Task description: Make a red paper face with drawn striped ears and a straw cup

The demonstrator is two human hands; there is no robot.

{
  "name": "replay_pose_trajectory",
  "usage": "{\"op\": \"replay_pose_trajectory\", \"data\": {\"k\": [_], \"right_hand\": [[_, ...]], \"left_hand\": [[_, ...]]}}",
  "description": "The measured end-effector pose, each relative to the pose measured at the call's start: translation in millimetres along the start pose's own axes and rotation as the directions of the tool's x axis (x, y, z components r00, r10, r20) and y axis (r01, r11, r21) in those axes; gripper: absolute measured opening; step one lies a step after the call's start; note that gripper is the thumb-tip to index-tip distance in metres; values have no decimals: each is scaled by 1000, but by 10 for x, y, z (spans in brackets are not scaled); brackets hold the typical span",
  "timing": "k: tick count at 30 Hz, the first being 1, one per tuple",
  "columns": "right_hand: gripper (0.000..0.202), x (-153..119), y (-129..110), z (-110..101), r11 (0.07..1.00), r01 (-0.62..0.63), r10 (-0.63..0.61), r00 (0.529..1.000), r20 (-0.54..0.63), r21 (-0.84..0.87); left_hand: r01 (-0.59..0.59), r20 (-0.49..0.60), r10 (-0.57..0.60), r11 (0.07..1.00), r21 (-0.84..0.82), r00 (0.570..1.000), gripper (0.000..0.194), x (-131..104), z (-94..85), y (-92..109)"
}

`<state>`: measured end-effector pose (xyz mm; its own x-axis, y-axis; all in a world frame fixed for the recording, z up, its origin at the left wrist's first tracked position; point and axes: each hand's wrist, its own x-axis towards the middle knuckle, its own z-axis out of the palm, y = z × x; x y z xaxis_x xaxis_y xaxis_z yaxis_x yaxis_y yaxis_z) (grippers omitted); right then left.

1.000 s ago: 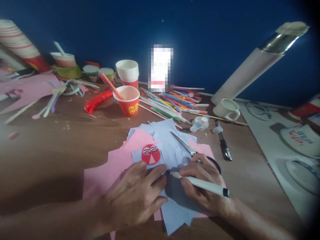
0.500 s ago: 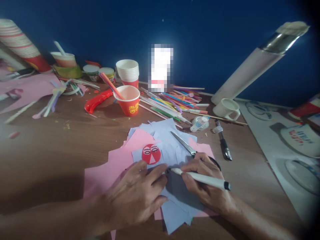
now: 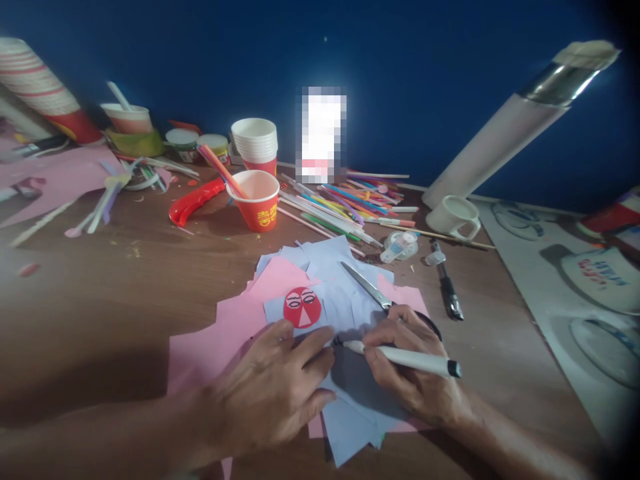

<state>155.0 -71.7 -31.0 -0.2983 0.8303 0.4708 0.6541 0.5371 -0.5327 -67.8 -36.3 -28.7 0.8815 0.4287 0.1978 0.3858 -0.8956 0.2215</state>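
Note:
My right hand (image 3: 407, 363) grips a white marker (image 3: 420, 360) with a black end, its tip down on blue paper (image 3: 345, 393). A small dark mark shows on the paper beside the tip. My left hand (image 3: 280, 387) lies over the paper with its fingers spread, pressing near that mark. Just above its fingers sits a red paper circle (image 3: 313, 308) bearing drawn eyes, brows and a pale triangle. Scissors (image 3: 367, 285) lie open on the sheets, their black handles partly behind my right hand. Pink paper (image 3: 200, 353) spreads beneath the blue pieces.
A red paper cup (image 3: 257, 207) holding straws stands beyond the papers, before stacked cups (image 3: 255, 140). Many coloured straws (image 3: 340, 207) lie by the wall. A white mug (image 3: 453, 217), a small glue bottle (image 3: 399, 247) and a black pen (image 3: 450, 293) are to the right.
The marker tip has shifted slightly right and down, and more of the dark mark shows beside it. My left hand stays in place.

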Motion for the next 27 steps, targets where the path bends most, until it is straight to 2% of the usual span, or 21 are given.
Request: {"op": "replay_pose_trajectory", "data": {"k": [11, 14, 21, 27], "right_hand": [[8, 2, 12, 2, 1000, -17, 17, 1000, -17, -14], [7, 21, 11, 1, 999, -34, 32, 998, -54, -36], [9, 81, -1, 10, 998, 21, -26, 995, -96, -52], [8, 64, 3, 20, 1000, -12, 11, 997, -77, -22]], "left_hand": [[6, 5, -6, 1000, -12, 1000, 29, 2, 1, 10], [0, -5, 0, 1000, -12, 1000, 28, 5, 1, 5], [-1, 16, 1, 1000, -25, 1000, 28, -4, 2, 0], [-18, -26, 18, 1000, -23, 1000, 28, 17, -28, 2]]}}
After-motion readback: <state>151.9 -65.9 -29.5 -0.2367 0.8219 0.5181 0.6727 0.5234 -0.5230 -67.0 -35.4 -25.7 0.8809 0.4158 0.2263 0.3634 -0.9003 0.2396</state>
